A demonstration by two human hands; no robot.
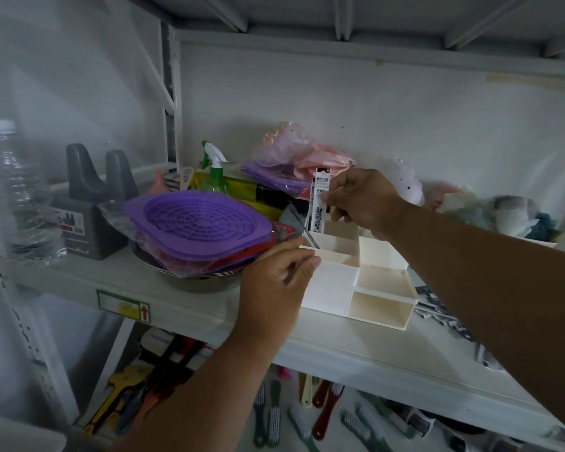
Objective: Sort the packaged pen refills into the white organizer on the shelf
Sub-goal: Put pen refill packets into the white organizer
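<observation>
- The refill pack (318, 201) stands nearly upright, long axis vertical, its top leaning slightly right; its lower end dips into the far-left compartment of the organizer (382, 308).
- The pack is a narrow white sleeve with black printed characters down its face and a pale pink patch at the top.
- The right hand (361, 200) pinches the pack's right edge, its grip clamped on it between thumb and fingers, above the organizer's far side.
- The left hand (274, 285) curls round the organizer's near-left corner, thumb on the rim, grip clamped on the wall.
- The organizer is white, with cream inner compartments stepping down toward the near right, and sits on the shelf (183, 308).
- More packs (437, 308) lie scattered flat on the shelf just right of the organizer.
- Left of it, a purple tray (203, 223) rests on a metal bowl (196, 282); farther left stands a clear bottle (10, 190).
- A green spray bottle (214, 171) stands behind the tray.
</observation>
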